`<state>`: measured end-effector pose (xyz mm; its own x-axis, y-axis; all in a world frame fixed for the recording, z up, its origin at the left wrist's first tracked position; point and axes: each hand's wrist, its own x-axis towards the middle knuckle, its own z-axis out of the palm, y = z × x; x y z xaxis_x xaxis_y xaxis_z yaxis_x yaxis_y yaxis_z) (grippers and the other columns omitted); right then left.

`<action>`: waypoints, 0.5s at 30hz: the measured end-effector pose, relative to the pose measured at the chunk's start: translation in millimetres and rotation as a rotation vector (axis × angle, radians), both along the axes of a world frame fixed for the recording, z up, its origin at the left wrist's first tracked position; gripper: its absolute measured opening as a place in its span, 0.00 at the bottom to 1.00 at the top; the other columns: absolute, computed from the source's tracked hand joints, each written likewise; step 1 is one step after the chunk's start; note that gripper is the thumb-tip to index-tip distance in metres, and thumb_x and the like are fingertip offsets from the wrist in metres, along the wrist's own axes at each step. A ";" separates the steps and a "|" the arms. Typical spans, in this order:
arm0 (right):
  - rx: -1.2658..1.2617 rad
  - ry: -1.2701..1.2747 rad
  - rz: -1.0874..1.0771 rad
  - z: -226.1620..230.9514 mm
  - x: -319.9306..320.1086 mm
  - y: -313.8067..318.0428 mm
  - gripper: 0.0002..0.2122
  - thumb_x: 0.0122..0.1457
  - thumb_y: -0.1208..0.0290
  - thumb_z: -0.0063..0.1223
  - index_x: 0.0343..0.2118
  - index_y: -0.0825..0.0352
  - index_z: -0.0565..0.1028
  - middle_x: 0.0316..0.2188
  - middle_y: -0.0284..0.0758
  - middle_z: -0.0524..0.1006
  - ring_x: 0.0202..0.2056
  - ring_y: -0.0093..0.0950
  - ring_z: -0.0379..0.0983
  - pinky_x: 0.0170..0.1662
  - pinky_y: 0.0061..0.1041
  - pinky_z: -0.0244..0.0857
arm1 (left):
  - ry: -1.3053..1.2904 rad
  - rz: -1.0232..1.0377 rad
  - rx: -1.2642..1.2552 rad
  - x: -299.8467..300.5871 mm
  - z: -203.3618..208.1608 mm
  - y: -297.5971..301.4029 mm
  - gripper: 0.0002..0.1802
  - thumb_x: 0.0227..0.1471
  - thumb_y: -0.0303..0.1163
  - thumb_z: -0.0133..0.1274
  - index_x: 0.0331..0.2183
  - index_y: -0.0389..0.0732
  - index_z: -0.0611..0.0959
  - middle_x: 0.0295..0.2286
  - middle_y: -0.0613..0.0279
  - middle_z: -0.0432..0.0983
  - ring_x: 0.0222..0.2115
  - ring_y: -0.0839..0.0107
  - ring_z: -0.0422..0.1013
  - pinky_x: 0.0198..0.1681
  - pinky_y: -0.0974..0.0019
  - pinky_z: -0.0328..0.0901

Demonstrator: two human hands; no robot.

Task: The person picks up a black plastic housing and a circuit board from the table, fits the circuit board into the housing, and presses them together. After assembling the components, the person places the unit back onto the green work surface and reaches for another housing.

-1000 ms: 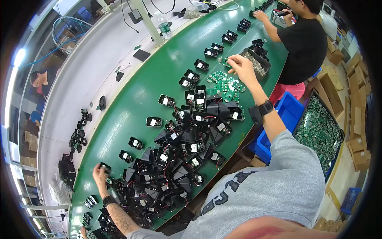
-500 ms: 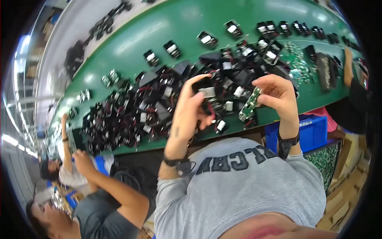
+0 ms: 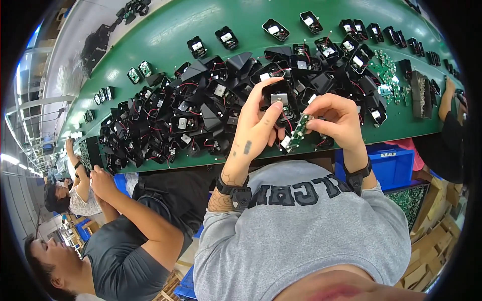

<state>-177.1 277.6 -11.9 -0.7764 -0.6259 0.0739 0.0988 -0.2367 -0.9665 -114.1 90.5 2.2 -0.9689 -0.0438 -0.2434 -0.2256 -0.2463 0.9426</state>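
Note:
My left hand (image 3: pixel 252 131) is wrapped round a black plastic housing (image 3: pixel 287 111), its thumb on a silvery square part inside. The housing's open side faces up, and thin red wire shows at its edge. Between thumb and fingertips, my right hand (image 3: pixel 340 122) pinches a narrow green circuit board (image 3: pixel 299 132) covered with small components. The board is tilted, right beside the housing; whether they touch I cannot tell. Under and beyond both hands lies a heap of similar black housings (image 3: pixel 203 118) with red wires and silvery squares.
The green table (image 3: pixel 170 32) carries a spaced row of open housings (image 3: pixel 227 37) along its far side. Loose green boards (image 3: pixel 386 75) lie at right, by a long dark box (image 3: pixel 420 95). A blue bin (image 3: pixel 384 163) stands below the edge. Co-workers sit at left (image 3: pixel 130 241) and far right.
My hands have drawn closer together, bringing the circuit board beside the housing. My left thumb has come down onto the silvery part. The view has shifted slightly.

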 end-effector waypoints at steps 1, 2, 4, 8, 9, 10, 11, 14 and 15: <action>0.019 0.010 0.005 1.4 -0.8 -0.2 0.10 0.45 0.87 0.58 0.33 0.73 0.75 0.28 0.36 0.76 0.27 0.23 0.75 0.28 0.17 0.68 | -0.004 -0.002 0.001 -0.6 -0.9 0.0 0.23 0.56 0.24 0.44 0.54 0.44 0.65 0.31 0.60 0.69 0.14 0.81 0.66 0.11 0.80 0.55; 0.021 0.011 0.007 1.5 -1.6 -0.9 0.10 0.45 0.87 0.58 0.33 0.73 0.75 0.28 0.36 0.76 0.27 0.23 0.75 0.28 0.17 0.68 | -0.007 -0.004 0.001 -0.9 -1.6 -0.1 0.23 0.56 0.24 0.44 0.54 0.44 0.65 0.32 0.60 0.69 0.14 0.81 0.67 0.11 0.80 0.55; 0.036 0.025 0.005 1.1 -2.4 -2.4 0.10 0.45 0.87 0.58 0.33 0.73 0.76 0.28 0.35 0.76 0.28 0.22 0.75 0.28 0.15 0.67 | -0.004 -0.007 -0.004 -0.7 -3.0 -0.3 0.24 0.56 0.25 0.44 0.55 0.44 0.64 0.32 0.59 0.69 0.14 0.81 0.67 0.11 0.80 0.55; 0.031 0.023 -0.027 -0.3 -1.5 -4.0 0.10 0.46 0.85 0.58 0.33 0.73 0.76 0.28 0.34 0.76 0.28 0.21 0.75 0.29 0.14 0.67 | -0.008 -0.012 -0.009 -0.3 -2.6 0.3 0.24 0.56 0.25 0.45 0.55 0.44 0.64 0.32 0.60 0.69 0.14 0.81 0.67 0.11 0.80 0.55; 0.025 0.001 -0.044 -0.8 -2.5 -4.0 0.10 0.47 0.85 0.58 0.34 0.73 0.75 0.28 0.34 0.76 0.28 0.20 0.75 0.29 0.15 0.67 | -0.004 -0.012 -0.011 -0.4 -2.1 0.1 0.24 0.56 0.25 0.45 0.55 0.44 0.64 0.32 0.60 0.69 0.14 0.81 0.67 0.11 0.80 0.55; 0.019 -0.021 -0.062 -1.1 -3.4 -3.9 0.10 0.47 0.84 0.59 0.34 0.72 0.75 0.28 0.33 0.77 0.27 0.20 0.75 0.29 0.15 0.67 | -0.010 -0.015 -0.015 -0.1 -1.6 0.2 0.24 0.56 0.25 0.45 0.55 0.44 0.64 0.32 0.60 0.69 0.14 0.81 0.67 0.11 0.80 0.55; 0.017 -0.017 -0.063 -1.0 -3.0 -3.3 0.10 0.47 0.84 0.59 0.34 0.72 0.75 0.28 0.33 0.77 0.27 0.20 0.75 0.29 0.15 0.67 | -0.016 -0.018 -0.018 0.4 -1.3 0.3 0.24 0.57 0.25 0.45 0.55 0.44 0.64 0.32 0.60 0.69 0.14 0.81 0.67 0.11 0.80 0.55; 0.030 -0.044 -0.036 -0.9 -2.4 -4.6 0.09 0.48 0.82 0.59 0.34 0.72 0.75 0.28 0.33 0.77 0.27 0.20 0.75 0.30 0.16 0.69 | -0.029 -0.048 -0.037 0.7 -2.0 1.6 0.24 0.57 0.25 0.46 0.55 0.45 0.64 0.33 0.61 0.69 0.15 0.82 0.67 0.12 0.80 0.55; 0.029 -0.046 -0.037 -0.6 -2.2 -4.3 0.09 0.48 0.82 0.59 0.34 0.72 0.75 0.28 0.33 0.77 0.27 0.20 0.75 0.30 0.16 0.69 | -0.027 -0.058 -0.041 1.1 -1.3 2.2 0.24 0.56 0.25 0.46 0.55 0.45 0.64 0.33 0.61 0.69 0.15 0.82 0.67 0.12 0.80 0.55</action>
